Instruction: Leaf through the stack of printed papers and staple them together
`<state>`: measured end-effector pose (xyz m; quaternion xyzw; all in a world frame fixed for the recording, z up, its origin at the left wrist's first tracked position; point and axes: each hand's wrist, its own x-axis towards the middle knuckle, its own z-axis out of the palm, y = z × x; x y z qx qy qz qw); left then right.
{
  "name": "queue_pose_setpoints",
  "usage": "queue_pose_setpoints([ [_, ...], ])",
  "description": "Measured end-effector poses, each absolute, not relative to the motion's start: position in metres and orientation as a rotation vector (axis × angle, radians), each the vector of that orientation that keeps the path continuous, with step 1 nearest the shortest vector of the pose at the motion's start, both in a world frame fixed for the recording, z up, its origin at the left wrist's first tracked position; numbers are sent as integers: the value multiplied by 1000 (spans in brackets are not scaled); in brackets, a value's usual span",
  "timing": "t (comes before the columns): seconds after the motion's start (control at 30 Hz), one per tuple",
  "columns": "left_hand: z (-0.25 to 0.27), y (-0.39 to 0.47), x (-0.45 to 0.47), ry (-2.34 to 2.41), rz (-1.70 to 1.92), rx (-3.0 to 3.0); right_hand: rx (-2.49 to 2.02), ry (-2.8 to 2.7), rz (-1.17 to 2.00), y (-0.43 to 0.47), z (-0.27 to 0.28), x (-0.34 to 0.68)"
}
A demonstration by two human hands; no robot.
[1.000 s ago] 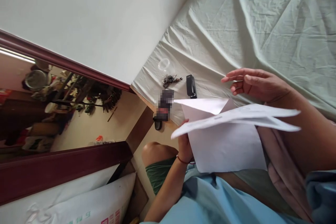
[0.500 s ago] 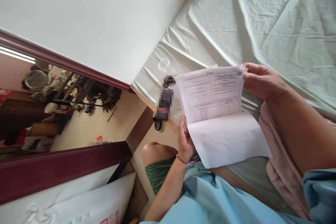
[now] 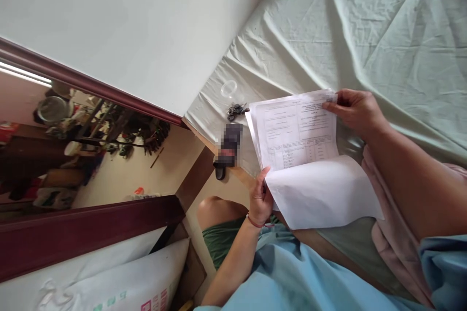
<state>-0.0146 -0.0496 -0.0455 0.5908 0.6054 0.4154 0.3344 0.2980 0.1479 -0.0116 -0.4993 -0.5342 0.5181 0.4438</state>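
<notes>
A stack of printed papers (image 3: 288, 126) is held over my lap, its top sheet folded down toward me so that a blank white side shows. My left hand (image 3: 260, 199) grips the stack's lower left edge, thumb on top and the other fingers mostly hidden beneath. At the upper right corner, my right hand (image 3: 359, 109) pinches the sheets between thumb and fingers. Small print and a table are visible on the exposed page, but the words are too small to read.
A pale green sheet (image 3: 383, 34) covers the bed. Beyond the papers lie a clear plastic lid (image 3: 229, 89) and a dark tangled bunch (image 3: 236, 111). A blurred-out dark item and a black slipper (image 3: 220, 172) are near the bed's edge. White sacks (image 3: 124, 277) stand lower left.
My right thumb has moved in over the page's upper right corner. The papers have shifted slightly, and my left thumb now overlaps their left edge more.
</notes>
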Motion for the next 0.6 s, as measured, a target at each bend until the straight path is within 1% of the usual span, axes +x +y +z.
queue_pose_setpoints([
  [0.1,-41,-48,-14,1584,1059,1570,-1415,-1364,1049,147,-10,295],
  [0.3,-38,-46,-9,1600,1072,1492,-1469,-1252,1059,145,-3,290],
  [0.5,-41,-46,-7,1590,1083,1474,-1458,-1320,868,145,-2,290],
  [0.57,-41,-46,-7,1589,1080,1484,-1394,-1294,894,145,-2,291],
  [0.6,-41,-46,-7,1589,1085,1489,-1332,-1262,956,145,-1,292],
])
